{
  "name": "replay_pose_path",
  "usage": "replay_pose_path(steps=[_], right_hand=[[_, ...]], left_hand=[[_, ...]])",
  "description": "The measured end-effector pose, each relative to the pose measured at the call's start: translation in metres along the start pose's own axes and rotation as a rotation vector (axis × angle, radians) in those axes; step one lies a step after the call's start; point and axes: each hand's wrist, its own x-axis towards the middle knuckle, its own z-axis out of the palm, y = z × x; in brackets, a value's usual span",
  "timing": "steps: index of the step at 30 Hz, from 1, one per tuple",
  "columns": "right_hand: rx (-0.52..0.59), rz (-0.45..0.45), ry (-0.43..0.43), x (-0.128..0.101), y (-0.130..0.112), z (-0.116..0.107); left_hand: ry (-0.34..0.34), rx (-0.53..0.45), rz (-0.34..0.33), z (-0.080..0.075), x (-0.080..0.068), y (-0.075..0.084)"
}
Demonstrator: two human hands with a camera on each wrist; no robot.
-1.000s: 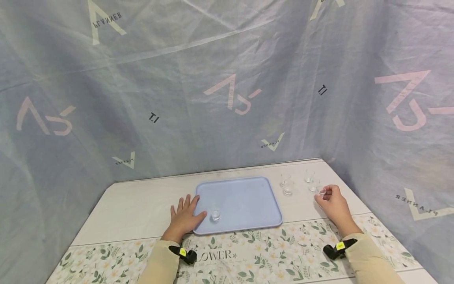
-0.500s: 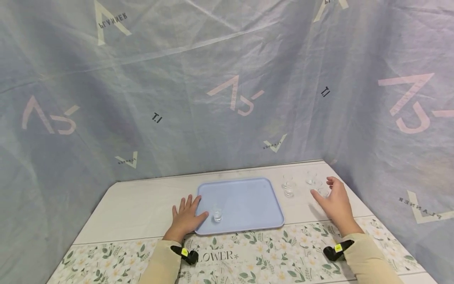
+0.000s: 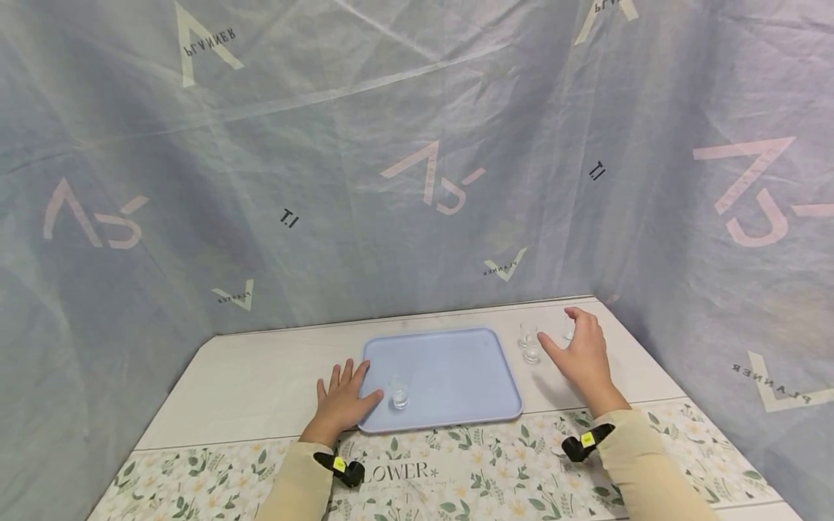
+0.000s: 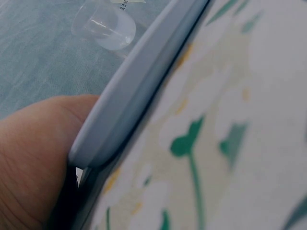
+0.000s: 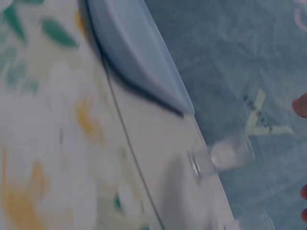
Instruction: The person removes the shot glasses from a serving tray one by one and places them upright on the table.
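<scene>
A pale blue tray lies on the white table, with one small clear glass standing near its front left. My left hand rests flat beside the tray's left edge, thumb against the rim. The left wrist view shows that rim, the thumb and the glass. My right hand hovers open, fingers spread, holding nothing, over the table right of the tray. Two small glasses stand just left of it, and another peeks out behind its fingers. The right wrist view shows the tray corner and a glass.
A floral runner covers the table's front strip. Grey-blue printed cloth hangs as a wall behind the table and along its right side, close to the glasses. Bare table stretches left of the tray.
My right hand let go of the small glass it pinched, opened, and moved left and farther back toward the other glasses. The left hand stayed put.
</scene>
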Motion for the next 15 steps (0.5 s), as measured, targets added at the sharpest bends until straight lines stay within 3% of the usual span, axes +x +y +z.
replay_pose_path(steps=[7,15], right_hand=[[0.064,-0.025,-0.018,0.003,-0.02,0.023],[0.229,0.009,-0.092,-0.001,-0.041,0.049]], left_hand=[[-0.01,0.011,-0.02,-0.002,0.001,0.003],[-0.028,0.028,-0.031,-0.003,0.0,0.005]])
